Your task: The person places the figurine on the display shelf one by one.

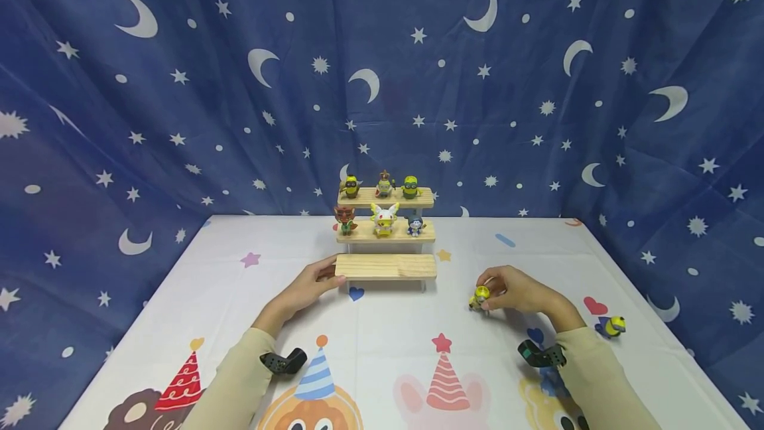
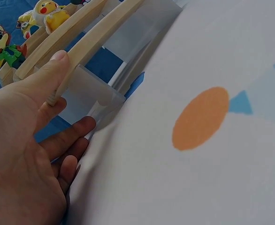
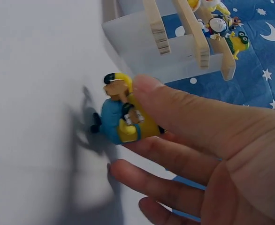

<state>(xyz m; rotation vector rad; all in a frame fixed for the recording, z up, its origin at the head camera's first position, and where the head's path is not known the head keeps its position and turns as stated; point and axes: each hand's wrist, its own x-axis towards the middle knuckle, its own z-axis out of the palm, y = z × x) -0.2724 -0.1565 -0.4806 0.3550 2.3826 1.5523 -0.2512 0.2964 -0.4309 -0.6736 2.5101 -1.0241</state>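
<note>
My left hand point(image 1: 307, 287) grips the left end of the bottom step of a wooden display stand point(image 1: 384, 266); in the left wrist view the thumb lies along the plank and a finger sits under it. To the right of the stand, my right hand point(image 1: 516, 289) pinches a yellow Minion figurine point(image 3: 137, 119) in blue overalls, between thumb and fingers. In the right wrist view its dark feet point toward the white tabletop; whether they touch it I cannot tell. Several figurines stand on the upper two steps, among them a fox-like figure point(image 1: 345, 220) and a white-capped yellow one point(image 1: 384, 220).
Another yellow and blue figurine point(image 1: 611, 326) lies at the right, beyond my right wrist. A white cloth with cartoon prints point(image 1: 382, 330) covers the table. A dark blue curtain point(image 1: 382, 85) with moons and stars hangs behind. Clear supports point(image 2: 88, 96) hold up the steps.
</note>
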